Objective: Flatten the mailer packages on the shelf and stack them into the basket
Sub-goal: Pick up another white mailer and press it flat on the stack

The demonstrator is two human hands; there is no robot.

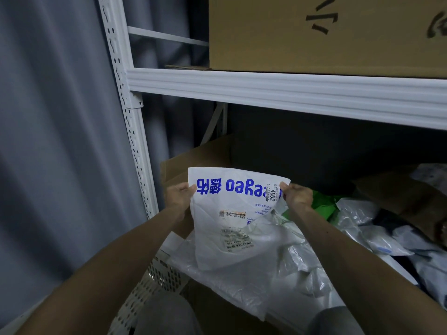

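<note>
A white plastic mailer (225,213) with blue lettering and a torn shipping label hangs spread between my two hands in front of the lower shelf. My left hand (179,195) pinches its upper left corner. My right hand (296,197) pinches its upper right corner, where the edge is torn. Beneath it lie more crumpled clear and white mailers (290,274). A white perforated basket (157,276) shows at the lower left, partly hidden by my left arm and the mailers.
A pile of grey, white and green mailers (377,228) fills the lower shelf on the right. An open cardboard box (193,160) stands behind my hands. The white shelf beam (290,90) runs overhead with a large carton (314,35) on it. Grey curtain at left.
</note>
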